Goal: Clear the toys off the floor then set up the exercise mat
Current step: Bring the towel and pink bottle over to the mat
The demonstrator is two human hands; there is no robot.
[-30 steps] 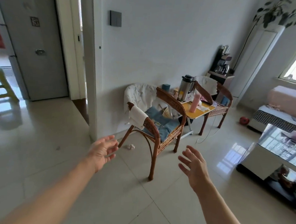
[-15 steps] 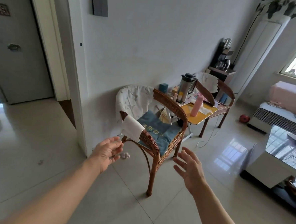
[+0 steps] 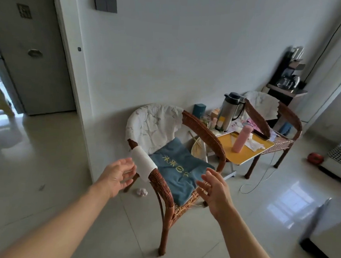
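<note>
Both hands — left hand (image 3: 117, 175), right hand (image 3: 215, 189) — are spread and hold nothing. Best to crouch for the small pink toy (image 3: 142, 192) on the floor (image 3: 44, 161) beside the chair (image 3: 183, 169) leg — pinch it gently.

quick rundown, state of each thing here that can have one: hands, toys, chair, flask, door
left hand: open, holds nothing
right hand: open, holds nothing
small pink toy: on floor beside wicker chair leg
red ball: on floor
wicker chair: upright, unoccupied
pink bottle: upright, capped
thermos flask: upright, lid on
grey door: closed

Head camera looks down over wicker chair (image 3: 183, 169).
</note>
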